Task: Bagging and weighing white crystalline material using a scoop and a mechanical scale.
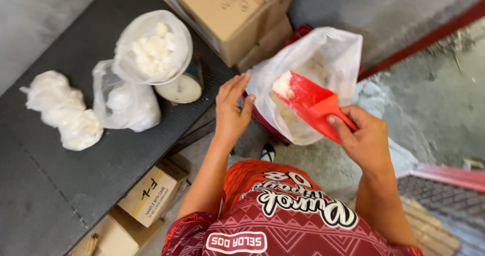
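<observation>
dark grey tabletop (65,170) is seen filling the left of the view, and on it three bagged lots of white lumps are counted: one open bag (153,46) set on a round dial scale (180,87), one clear bag (125,102) just beside it, and one tied white bundle (61,109) further left. two stacked cardboard boxes (232,18) are seen at the table's far end, and two more cartons (146,195) below its edge. one large clear plastic bag (323,59) is held open between the hands. its near rim is touched by the left hand (231,112), fingers spread flat. one red scoop (310,104), loaded with a white lump, is gripped by the right hand (365,140) and lies tipped inside the bag's mouth.
</observation>
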